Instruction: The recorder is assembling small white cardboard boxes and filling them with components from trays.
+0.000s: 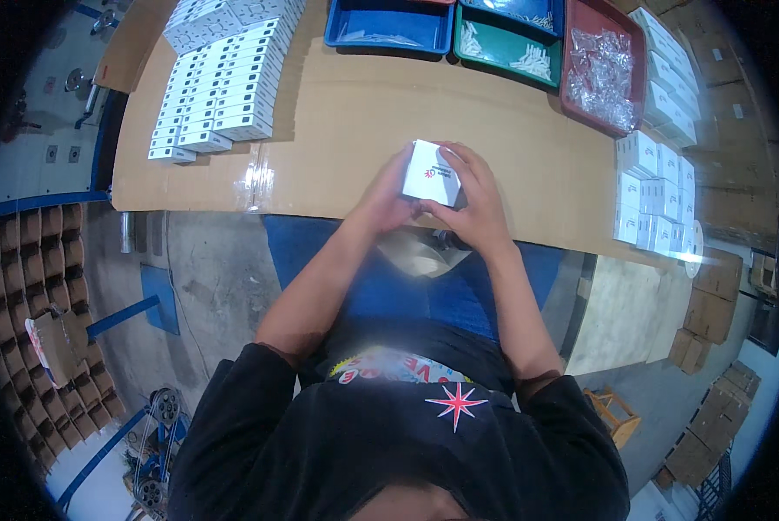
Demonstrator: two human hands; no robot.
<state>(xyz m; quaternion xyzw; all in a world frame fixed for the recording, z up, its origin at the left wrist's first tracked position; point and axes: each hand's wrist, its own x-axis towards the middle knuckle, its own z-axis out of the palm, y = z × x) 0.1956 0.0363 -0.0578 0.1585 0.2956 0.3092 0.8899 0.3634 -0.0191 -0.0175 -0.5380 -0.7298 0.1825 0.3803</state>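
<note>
A small white box (429, 176) with a printed face is held between my two hands, just above the near edge of the cardboard-covered table (346, 156). My left hand (390, 193) is closed against the box's left side. On the other side, my right hand (476, 193) wraps over it, fingers along the far right edge and thumb at the near edge. The underside of the box and some of my fingertips are hidden.
Stacked white boxes (233, 82) stand at the left; more white boxes (658, 195) are piled at the right edge. Along the back sit a blue tray (389, 50), a green tray (502, 71) with white pieces, and a red tray (593, 122) with clear plastic packets.
</note>
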